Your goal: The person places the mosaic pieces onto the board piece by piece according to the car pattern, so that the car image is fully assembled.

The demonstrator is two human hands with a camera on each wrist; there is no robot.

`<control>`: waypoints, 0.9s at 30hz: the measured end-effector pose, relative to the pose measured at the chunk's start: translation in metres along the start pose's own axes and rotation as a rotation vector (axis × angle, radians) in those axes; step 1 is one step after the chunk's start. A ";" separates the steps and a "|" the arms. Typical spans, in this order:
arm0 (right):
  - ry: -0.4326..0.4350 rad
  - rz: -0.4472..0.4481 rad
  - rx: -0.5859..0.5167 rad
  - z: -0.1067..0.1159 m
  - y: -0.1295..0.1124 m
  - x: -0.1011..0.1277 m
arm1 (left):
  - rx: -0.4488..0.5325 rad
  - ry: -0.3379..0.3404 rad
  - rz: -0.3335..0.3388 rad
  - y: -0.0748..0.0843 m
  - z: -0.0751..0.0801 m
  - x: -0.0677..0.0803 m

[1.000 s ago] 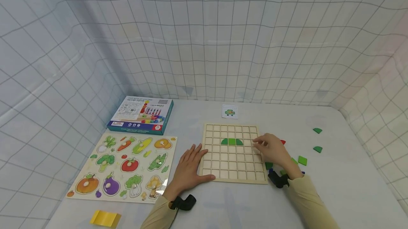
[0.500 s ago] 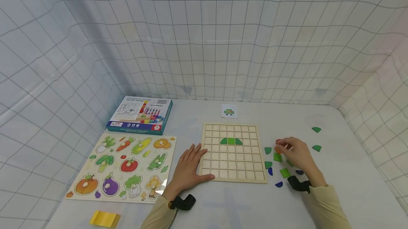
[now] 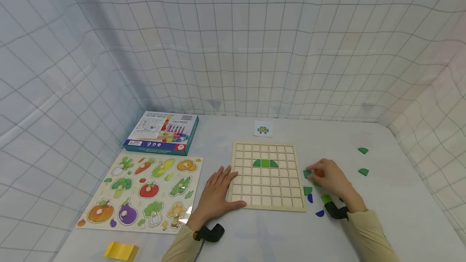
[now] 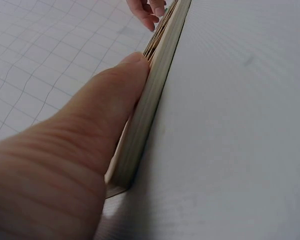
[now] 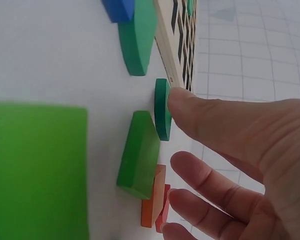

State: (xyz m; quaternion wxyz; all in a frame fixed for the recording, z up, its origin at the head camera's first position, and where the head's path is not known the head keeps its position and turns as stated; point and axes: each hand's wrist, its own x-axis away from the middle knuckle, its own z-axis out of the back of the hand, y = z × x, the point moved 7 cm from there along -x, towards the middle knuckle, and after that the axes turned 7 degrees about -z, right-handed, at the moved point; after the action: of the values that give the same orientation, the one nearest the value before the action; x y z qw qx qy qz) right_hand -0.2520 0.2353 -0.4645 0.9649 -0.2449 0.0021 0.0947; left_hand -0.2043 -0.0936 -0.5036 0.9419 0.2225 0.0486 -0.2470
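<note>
Now, from the head view, the right hand has drawn back toward the board since half a second ago, fingers landing on a dark green piece just off its right edge, so picking from the loose pieces goes on. The left hand stays flat on the board's left edge.

Left wrist: the thumb lies straight along the board's rim, gripping nothing.

Right wrist: one fingertip touches the green piece; the fingers are apart, nothing clamped yet.
</note>
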 end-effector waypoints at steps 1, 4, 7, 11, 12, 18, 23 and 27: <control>-0.004 -0.006 0.003 -0.001 0.000 0.000 | 0.001 0.003 -0.003 0.001 0.000 0.000; -0.008 -0.015 0.016 -0.001 0.000 -0.001 | -0.001 0.002 -0.004 0.001 0.000 0.000; -0.010 -0.017 0.023 -0.001 -0.001 -0.002 | 0.000 0.004 -0.003 0.001 0.000 0.000; -0.012 -0.013 0.032 0.000 -0.003 -0.003 | -0.009 0.000 0.000 0.000 -0.001 0.000; -0.016 -0.012 0.035 0.001 -0.003 -0.004 | -0.008 0.002 0.000 0.000 0.000 0.000; -0.054 -0.015 -0.006 0.000 -0.002 -0.007 | 0.002 0.013 -0.010 0.002 0.002 0.000; -0.084 -0.086 -0.081 -0.002 0.006 -0.007 | 0.006 0.012 -0.013 0.002 0.002 0.001; -0.101 -0.129 -0.133 -0.004 0.014 -0.006 | 0.008 0.013 -0.014 0.002 0.002 0.001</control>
State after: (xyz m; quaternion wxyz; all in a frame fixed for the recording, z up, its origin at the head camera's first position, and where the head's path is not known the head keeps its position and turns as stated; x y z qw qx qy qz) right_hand -0.2607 0.2443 -0.4742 0.9495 -0.3030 -0.0684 0.0446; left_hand -0.2026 -0.0930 -0.5009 0.9389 0.2273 0.0554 -0.2524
